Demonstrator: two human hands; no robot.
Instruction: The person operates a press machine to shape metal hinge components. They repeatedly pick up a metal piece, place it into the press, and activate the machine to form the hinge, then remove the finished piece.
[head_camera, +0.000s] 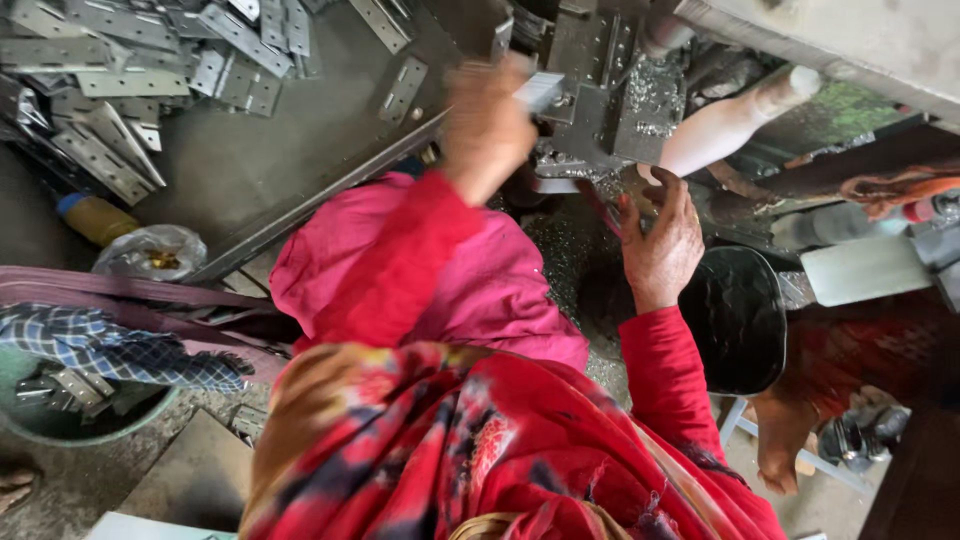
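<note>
My left hand (487, 125), blurred by motion, is raised at a grey metal press machine (610, 85). Its fingers are closed on a small flat metal plate (540, 90) at the machine's jaws. My right hand (660, 240) rests lower, by the machine bed strewn with metal shavings (565, 245). Its fingers are apart and curled, and I see nothing held in them. Just above it a pale round lever handle (725, 125) sticks out, apart from the fingers. Both arms wear red sleeves, and pink and red patterned cloth covers my lap.
A heap of grey hinge plates (130, 80) lies on the metal tray at top left. A yellow bottle (95, 215) and a plastic bag (150, 250) sit below it. A green basin (60, 410) holds more plates under a checked cloth (110, 345). A black round container (735, 315) stands at right.
</note>
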